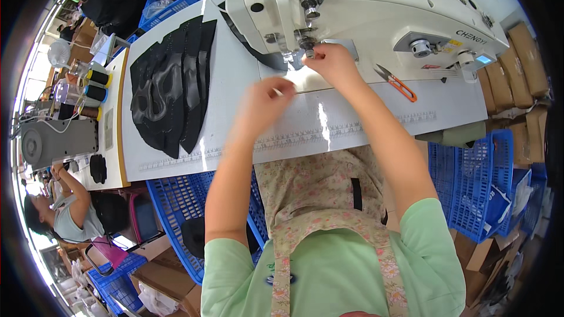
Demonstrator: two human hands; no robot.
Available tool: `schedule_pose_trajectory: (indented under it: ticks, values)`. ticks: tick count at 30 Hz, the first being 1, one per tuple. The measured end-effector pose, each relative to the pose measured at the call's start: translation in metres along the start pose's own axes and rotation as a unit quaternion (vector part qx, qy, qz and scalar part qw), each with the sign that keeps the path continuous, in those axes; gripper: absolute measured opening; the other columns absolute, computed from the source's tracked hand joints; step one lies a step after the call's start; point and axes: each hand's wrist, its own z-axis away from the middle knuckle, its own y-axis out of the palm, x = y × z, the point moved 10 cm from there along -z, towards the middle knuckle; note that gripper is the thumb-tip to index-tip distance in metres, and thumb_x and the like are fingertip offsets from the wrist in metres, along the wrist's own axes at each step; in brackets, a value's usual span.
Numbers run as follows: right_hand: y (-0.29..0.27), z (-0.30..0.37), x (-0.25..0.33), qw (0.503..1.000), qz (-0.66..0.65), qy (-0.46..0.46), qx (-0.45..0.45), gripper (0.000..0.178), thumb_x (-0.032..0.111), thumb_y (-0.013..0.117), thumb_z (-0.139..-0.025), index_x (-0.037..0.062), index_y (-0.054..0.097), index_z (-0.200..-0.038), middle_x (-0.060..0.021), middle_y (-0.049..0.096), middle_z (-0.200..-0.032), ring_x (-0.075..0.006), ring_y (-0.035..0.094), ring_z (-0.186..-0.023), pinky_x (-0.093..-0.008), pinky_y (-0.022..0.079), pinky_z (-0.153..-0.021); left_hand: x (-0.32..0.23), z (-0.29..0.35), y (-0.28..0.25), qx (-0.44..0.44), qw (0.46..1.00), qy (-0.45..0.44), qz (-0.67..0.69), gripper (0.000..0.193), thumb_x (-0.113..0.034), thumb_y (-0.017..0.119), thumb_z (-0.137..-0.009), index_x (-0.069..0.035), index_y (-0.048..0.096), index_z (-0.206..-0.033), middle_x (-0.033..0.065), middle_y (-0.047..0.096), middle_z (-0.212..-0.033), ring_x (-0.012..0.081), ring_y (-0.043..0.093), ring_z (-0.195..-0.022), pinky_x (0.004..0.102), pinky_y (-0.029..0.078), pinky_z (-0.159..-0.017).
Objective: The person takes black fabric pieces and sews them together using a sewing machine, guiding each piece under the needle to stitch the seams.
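Note:
A white industrial sewing machine (352, 9) stands at the far side of the worktable. My right hand (333, 61) is at its needle area, thumb and fingers pinched close against the small metal parts; whatever lies between them is too small to make out. Just left of it and nearer to me, my left hand (264, 105) is smeared by motion, its fingers seemingly curled. Left of the needle, a curved black strip (249, 44) runs beside the machine head. Orange-handled thread snips (400, 86) lie on the table to the right of my right hand.
Several black panels with glossy cut-out shapes (167, 82) lie stacked at the table's left. A printed ruler strip (282, 142) follows the near edge. Blue crates (470, 185) stand at the right, and another blue basket (176, 199) is below the table. A co-worker (73, 211) sits at far left.

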Motion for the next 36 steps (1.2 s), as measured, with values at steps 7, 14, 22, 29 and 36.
schedule_pose_trajectory:
  ticks: [7, 14, 22, 29, 36]
  values:
    - [0.004, -0.003, -0.007, 0.990, -0.058, 0.105, -0.068, 0.027, 0.023, 0.073, -0.068, 0.0029, 0.069, -0.085, -0.0126, 0.067, -0.082, -0.0258, 0.065, -0.077, -0.0344, 0.050, -0.069, 0.054, -0.064, -0.009, -0.051, 0.970, -0.133, 0.195, 0.020, -0.014, 0.062, -0.089, 0.004, 0.069, -0.092, 0.0071, 0.065, -0.070, 0.0084, 0.049, -0.049, 0.0216, 0.034, -0.044]
    - [0.016, 0.008, -0.010, 0.967, -0.192, 0.053, -0.157, 0.031, 0.023, 0.075, -0.069, -0.0026, 0.066, -0.083, -0.0126, 0.066, -0.080, -0.0235, 0.063, -0.071, -0.0323, 0.049, -0.065, 0.058, -0.057, 0.009, -0.082, 0.951, -0.130, 0.270, 0.018, -0.011, 0.058, -0.090, 0.005, 0.066, -0.095, 0.0076, 0.064, -0.070, 0.0084, 0.051, -0.051, 0.0219, 0.033, -0.043]
    - [0.016, 0.008, -0.006, 0.950, -0.262, 0.050, -0.161, 0.028, 0.022, 0.074, -0.072, -0.0025, 0.060, -0.072, -0.0082, 0.057, -0.062, -0.0161, 0.052, -0.058, -0.0310, 0.043, -0.056, 0.052, -0.054, 0.011, -0.063, 0.939, -0.122, 0.314, 0.020, -0.011, 0.058, -0.091, 0.004, 0.065, -0.102, 0.0073, 0.065, -0.072, 0.0077, 0.051, -0.052, 0.0204, 0.034, -0.044]
    - [0.023, 0.007, -0.009, 0.965, -0.215, 0.096, -0.115, 0.025, 0.019, 0.075, -0.075, -0.0012, 0.064, -0.086, -0.0026, 0.063, -0.079, -0.0101, 0.055, -0.072, -0.0264, 0.046, -0.068, 0.055, -0.056, 0.009, -0.068, 0.947, -0.110, 0.295, 0.021, -0.011, 0.058, -0.091, 0.005, 0.064, -0.103, 0.0071, 0.065, -0.072, 0.0082, 0.053, -0.054, 0.0205, 0.036, -0.046]
    - [0.014, 0.008, 0.000, 0.950, -0.255, 0.029, -0.179, 0.030, 0.022, 0.074, -0.073, -0.0018, 0.056, -0.067, -0.0064, 0.051, -0.058, -0.0151, 0.045, -0.055, -0.0308, 0.038, -0.053, 0.053, -0.057, 0.008, -0.074, 0.952, -0.099, 0.279, 0.021, -0.012, 0.059, -0.091, 0.005, 0.064, -0.103, 0.0061, 0.065, -0.072, 0.0084, 0.054, -0.054, 0.0203, 0.037, -0.046]
